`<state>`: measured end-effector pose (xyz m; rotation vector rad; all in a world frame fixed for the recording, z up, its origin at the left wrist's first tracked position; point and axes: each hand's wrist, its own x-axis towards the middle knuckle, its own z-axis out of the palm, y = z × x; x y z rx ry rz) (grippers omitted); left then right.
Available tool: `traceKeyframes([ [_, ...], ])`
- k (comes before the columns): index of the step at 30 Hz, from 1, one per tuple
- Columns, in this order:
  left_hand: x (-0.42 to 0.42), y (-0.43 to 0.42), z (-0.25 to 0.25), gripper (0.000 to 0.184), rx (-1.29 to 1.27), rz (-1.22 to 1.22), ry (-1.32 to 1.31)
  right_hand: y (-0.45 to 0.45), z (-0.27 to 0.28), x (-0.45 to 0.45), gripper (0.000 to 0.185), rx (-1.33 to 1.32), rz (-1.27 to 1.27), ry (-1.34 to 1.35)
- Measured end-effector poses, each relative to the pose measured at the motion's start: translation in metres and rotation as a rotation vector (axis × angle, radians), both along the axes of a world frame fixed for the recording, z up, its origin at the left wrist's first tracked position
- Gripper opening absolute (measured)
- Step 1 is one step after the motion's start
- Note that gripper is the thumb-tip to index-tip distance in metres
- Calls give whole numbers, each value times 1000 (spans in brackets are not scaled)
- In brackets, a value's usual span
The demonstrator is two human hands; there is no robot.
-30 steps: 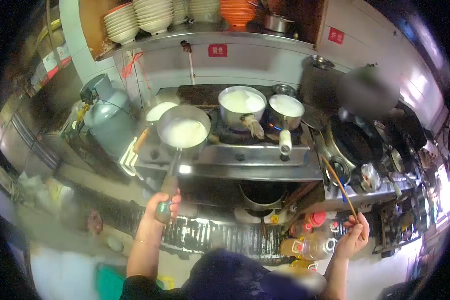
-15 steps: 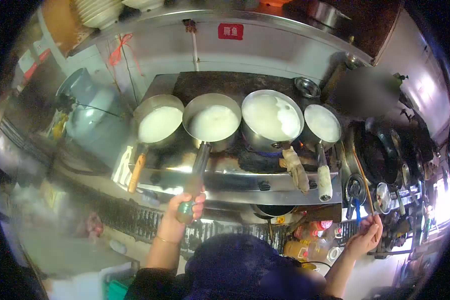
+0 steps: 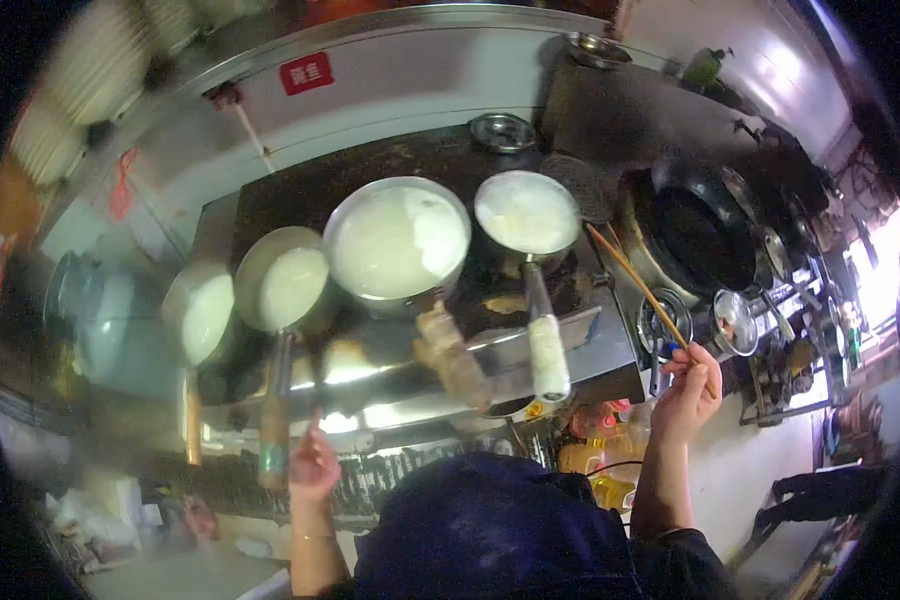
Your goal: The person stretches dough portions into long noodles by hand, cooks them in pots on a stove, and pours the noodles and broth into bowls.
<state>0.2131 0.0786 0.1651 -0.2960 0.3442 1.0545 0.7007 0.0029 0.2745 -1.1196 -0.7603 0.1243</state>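
Observation:
My right hand (image 3: 690,390) grips a pair of long wooden chopsticks (image 3: 642,287), whose tips reach toward the rightmost saucepan (image 3: 533,247). That pan holds white liquid and has a cloth-wrapped handle. My left hand (image 3: 313,462) is empty and slightly blurred, fingers apart, just right of the green-ended handle (image 3: 273,455) of another saucepan (image 3: 258,300). A larger pan (image 3: 365,292) stands between those two, its handle wrapped in stained cloth. At the far left is a saucepan (image 3: 182,335) with a wooden handle. White liquid fills all of them partway or more.
A black wok (image 3: 705,235) sits right of the pans, near a metal ladle (image 3: 735,325). Behind the stove surface rests a small metal bowl (image 3: 503,132). Bottles of yellow liquid (image 3: 610,490) stand below the front edge. A blue-grey gas cylinder (image 3: 110,320) is at left.
My left hand has let go of the saucepan handle. My right hand has raised the chopsticks toward the rightmost pan. The camera view has swung right, so the pans appear further left.

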Motion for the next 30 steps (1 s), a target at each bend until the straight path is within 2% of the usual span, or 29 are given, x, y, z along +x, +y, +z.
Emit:
traceKeyframes([
  [2, 42, -10, -14, 59, -76, -40, 82, 1, -6, 19, 31, 30, 21, 1],
  [4, 93, -11, -33, 59, 15, -307, 20, 1, -9, 36, 31, 26, 48, 21],
  [6, 169, -8, -17, 62, 117, -468, 330, 5, -8, 49, 30, 34, 84, 52],
  [8, 236, 6, -1, 64, 372, -521, 351, 9, -9, 61, 33, 53, 108, 48],
  [10, 285, 28, 39, 60, 233, -562, 104, 13, -9, 71, 35, 76, 122, 65],
  [12, 308, 39, 61, 54, 239, -582, 87, 13, -14, 86, 36, 50, 141, 26],
  [13, 316, 41, 65, 51, 245, -590, 81, 13, -17, 92, 37, 40, 153, 8],
  [15, 321, 45, 36, 42, 233, -590, -54, 13, -26, 101, 38, -1, 150, -13],
  [16, 324, 48, 36, 38, 229, -594, -121, 13, -31, 105, 38, -20, 145, -23],
  [17, 327, 46, 44, 29, 155, -586, -67, 13, -36, 109, 38, -23, 147, -15],
  [21, 327, 43, 44, 33, 100, -577, -49, 8, -39, 116, 36, -62, 150, 18],
  [26, 324, 41, 49, 38, 256, -581, 65, -6, -38, 120, 33, -52, 155, 2],
  [30, 308, 38, 38, 41, 327, -629, 102, -15, -32, 104, 23, -87, 39, 0],
])
